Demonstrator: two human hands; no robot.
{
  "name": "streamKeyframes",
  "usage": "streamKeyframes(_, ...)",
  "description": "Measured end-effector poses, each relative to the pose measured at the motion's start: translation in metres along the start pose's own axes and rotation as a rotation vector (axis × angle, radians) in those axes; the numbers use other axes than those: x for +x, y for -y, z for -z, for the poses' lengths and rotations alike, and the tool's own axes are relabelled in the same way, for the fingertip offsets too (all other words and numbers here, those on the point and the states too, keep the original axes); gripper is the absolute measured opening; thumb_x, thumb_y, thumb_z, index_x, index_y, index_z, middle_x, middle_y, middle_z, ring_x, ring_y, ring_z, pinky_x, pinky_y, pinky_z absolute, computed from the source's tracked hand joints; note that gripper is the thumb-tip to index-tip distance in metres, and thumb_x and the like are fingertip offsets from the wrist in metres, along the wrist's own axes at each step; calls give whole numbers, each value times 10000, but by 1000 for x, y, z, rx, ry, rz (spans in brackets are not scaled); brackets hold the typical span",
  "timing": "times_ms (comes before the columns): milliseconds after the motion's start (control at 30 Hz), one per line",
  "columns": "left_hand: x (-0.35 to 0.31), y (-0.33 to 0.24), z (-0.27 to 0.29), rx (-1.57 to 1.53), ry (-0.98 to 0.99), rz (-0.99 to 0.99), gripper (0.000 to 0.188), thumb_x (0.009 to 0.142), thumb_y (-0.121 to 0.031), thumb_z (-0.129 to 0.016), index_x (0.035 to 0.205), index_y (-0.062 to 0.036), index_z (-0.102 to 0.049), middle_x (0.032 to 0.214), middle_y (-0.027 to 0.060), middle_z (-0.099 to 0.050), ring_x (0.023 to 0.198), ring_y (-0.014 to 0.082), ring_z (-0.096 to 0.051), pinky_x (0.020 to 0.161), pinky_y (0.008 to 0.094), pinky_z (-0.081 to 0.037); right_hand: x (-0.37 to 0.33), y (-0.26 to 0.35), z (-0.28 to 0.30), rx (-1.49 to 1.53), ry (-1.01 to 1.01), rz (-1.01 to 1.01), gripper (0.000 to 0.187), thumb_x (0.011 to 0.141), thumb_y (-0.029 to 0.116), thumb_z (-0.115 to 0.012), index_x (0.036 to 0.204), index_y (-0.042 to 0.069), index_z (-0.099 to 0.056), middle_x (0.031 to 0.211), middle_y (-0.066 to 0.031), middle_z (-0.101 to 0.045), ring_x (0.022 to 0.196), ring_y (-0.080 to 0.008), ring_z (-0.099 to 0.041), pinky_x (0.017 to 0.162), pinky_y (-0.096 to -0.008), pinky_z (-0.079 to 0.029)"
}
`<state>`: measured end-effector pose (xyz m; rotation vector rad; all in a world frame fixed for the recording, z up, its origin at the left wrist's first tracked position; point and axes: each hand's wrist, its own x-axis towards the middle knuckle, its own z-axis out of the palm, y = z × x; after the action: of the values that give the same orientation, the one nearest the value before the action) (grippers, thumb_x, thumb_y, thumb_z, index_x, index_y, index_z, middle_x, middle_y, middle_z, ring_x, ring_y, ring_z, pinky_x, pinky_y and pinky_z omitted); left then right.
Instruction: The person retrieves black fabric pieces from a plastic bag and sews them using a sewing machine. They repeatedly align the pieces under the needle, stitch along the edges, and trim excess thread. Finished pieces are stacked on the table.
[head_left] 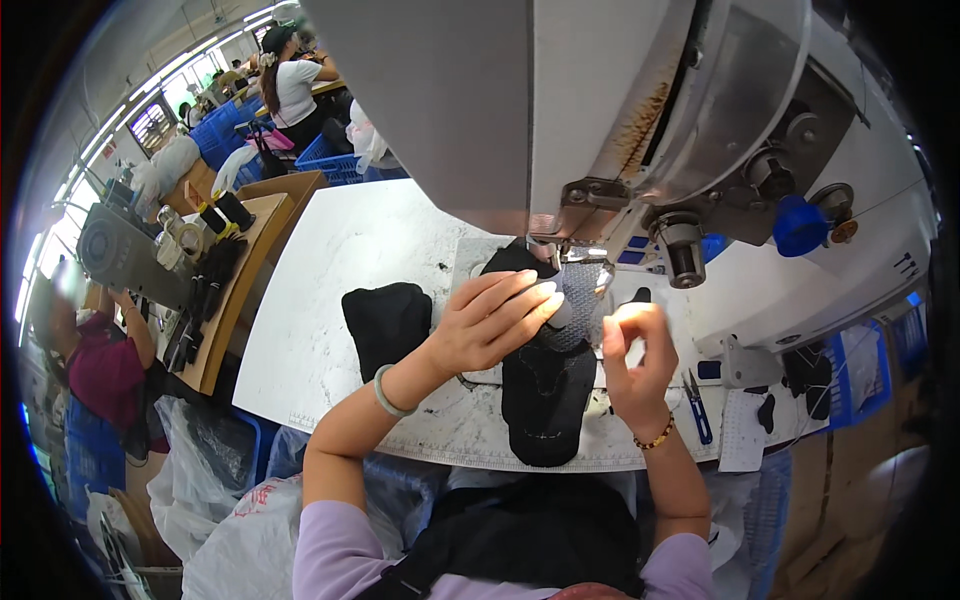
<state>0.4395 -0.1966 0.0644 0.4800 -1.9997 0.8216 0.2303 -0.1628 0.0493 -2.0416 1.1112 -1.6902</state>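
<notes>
Under the needle area of a large white sewing machine [640, 110] lies a work piece of black fabric [548, 400] with a grey mesh section [582, 308]. My left hand [495, 320] rests flat on it, fingers stretched side by side, their tips close to the presser foot [545, 250]. To the right of the mesh, my right hand [640, 360] is raised with its fingers curled toward the thumb. Whatever they may hold is too small to make out. A small black piece [641, 295] shows just beyond the right fingers. Another black fabric piece [387, 328] lies left of my left wrist.
Blue-handled snips [699, 410] and a white ruled strip [741, 430] lie at the right of the white table [310, 300]. To the left stands another machine [130, 255] on a wooden bench, with a person in maroon [105, 360] beside it. Plastic bags [245, 540] sit below the table edge.
</notes>
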Motion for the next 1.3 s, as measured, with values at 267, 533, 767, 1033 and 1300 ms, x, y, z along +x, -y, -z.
streamKeyframes(267, 21, -2, 7, -132, 75, 8, 217, 726, -83, -638, 936, -27, -655, 935, 91, -644, 813, 223, -640, 684, 313, -532, 41, -19, 11, -223, 232, 637, 290, 696, 23, -708, 965, 88, -620, 993, 6, -623, 825, -161, -587, 738, -310, -447)
streamKeyframes(533, 24, -5, 12, -149, 133, 67, 208, 717, -74, -627, 917, -20, -648, 926, 95, -646, 821, 221, -646, 675, 293, -537, 30, -30, 12, -217, 289, 567, 253, 702, -15, -676, 931, 92, -651, 960, -17, -661, 846, -188, -598, 755, -304, -466)
streamKeyframes(767, 28, -8, 9, -69, 172, 77, 237, 704, -68, -617, 935, -20, -646, 922, 91, -634, 840, 222, -640, 690, 302, -525, 27, -40, 9, -137, 243, 450, 280, 720, -72, -656, 954, 81, -650, 1025, -73, -666, 906, -220, -635, 771, -324, -475)
streamKeyframes(1033, 24, 4, 11, -214, 221, 151, 332, 636, -17, -598, 966, -18, -629, 964, 98, -622, 884, 255, -632, 748, 352, -537, 33, -20, 1, -297, 177, 559, 314, 698, -4, -673, 977, 139, -682, 998, 11, -639, 865, -160, -609, 780, -324, -485)
streamKeyframes(1300, 10, 16, -3, -352, 129, 237, 318, 635, 32, -640, 949, -13, -611, 956, 110, -625, 903, 290, -633, 776, 369, -535, 25, -4, -13, -428, 105, 505, 292, 728, 48, -680, 1010, 123, -676, 970, 20, -623, 903, -143, -591, 818, -317, -431)
